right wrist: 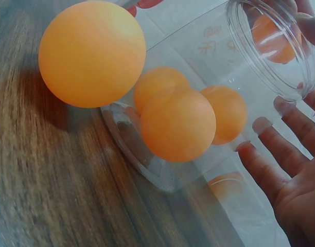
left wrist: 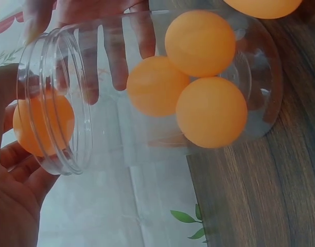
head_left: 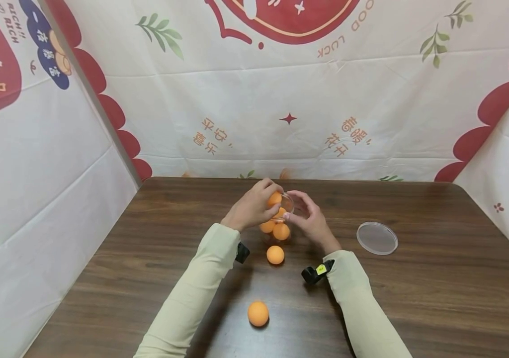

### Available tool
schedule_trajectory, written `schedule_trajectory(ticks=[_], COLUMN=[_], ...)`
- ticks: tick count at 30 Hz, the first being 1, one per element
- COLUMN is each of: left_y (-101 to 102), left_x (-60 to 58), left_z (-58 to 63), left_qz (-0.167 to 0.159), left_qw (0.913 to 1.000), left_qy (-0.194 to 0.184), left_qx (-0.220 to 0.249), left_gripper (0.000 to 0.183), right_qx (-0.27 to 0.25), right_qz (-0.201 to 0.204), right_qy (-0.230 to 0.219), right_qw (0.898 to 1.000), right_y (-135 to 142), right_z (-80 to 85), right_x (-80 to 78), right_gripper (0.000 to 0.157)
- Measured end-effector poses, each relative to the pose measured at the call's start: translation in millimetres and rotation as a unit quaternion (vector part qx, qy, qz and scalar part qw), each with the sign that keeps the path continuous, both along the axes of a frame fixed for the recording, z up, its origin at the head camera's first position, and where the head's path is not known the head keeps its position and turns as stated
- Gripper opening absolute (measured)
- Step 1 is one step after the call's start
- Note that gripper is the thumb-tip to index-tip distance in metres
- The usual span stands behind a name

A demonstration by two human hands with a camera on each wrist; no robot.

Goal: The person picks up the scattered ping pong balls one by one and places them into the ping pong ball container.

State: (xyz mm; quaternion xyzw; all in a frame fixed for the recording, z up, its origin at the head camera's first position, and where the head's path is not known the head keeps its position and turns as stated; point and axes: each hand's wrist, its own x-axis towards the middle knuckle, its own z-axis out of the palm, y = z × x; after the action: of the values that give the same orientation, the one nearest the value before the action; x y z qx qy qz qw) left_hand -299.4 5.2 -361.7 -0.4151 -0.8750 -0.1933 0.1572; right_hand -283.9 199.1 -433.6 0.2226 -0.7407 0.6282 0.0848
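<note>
A clear plastic jar (left wrist: 111, 144) stands upright, its threaded mouth uncovered. Inside, three orange ping-pong balls (right wrist: 178, 123) lie together near the bottom. My left hand (head_left: 253, 205) is over the mouth from the left, its fingers and thumb pinching another orange ball (left wrist: 43, 123) at the rim. On the other side my right hand (head_left: 310, 219) grips the jar around its neck, thumb on the near rim and fingers spread along the wall. One loose orange ball (head_left: 275, 255) lies on the table just in front of the jar.
A second loose ball (head_left: 258, 313) lies nearer the table's front, between the forearms. To the right of my right hand a round clear lid (head_left: 377, 238) lies flat on the brown wooden table (head_left: 438, 288). A printed white cloth (head_left: 245, 99) hangs behind the table's back edge.
</note>
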Motion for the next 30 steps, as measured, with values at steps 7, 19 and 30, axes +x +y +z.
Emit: schedule_trajectory(ticks=[7, 19, 30], left_y=[0.0, -1.2, -4.0], left_x=[-0.6, -1.3, 0.0], left_z=[-1.8, -3.2, -2.4], left_qz=[0.003, -0.008, -0.005], left_qw=[1.0000, 0.9999, 0.9999], left_qy=[-0.002, -0.007, -0.008], left_qx=[-0.001, 0.005, 0.005], left_gripper=[0.025, 0.027, 0.026], right_qx=[-0.002, -0.002, 0.002], right_qz=[0.002, 0.005, 0.004], right_qy=[-0.002, -0.001, 0.005], right_qw=[1.000, 1.000, 1.000], right_y=[0.2, 0.4, 0.0], right_z=[0.1, 0.1, -0.2], right_x=[0.3, -0.1, -0.1], right_gripper=[0.052, 0.052, 0.052])
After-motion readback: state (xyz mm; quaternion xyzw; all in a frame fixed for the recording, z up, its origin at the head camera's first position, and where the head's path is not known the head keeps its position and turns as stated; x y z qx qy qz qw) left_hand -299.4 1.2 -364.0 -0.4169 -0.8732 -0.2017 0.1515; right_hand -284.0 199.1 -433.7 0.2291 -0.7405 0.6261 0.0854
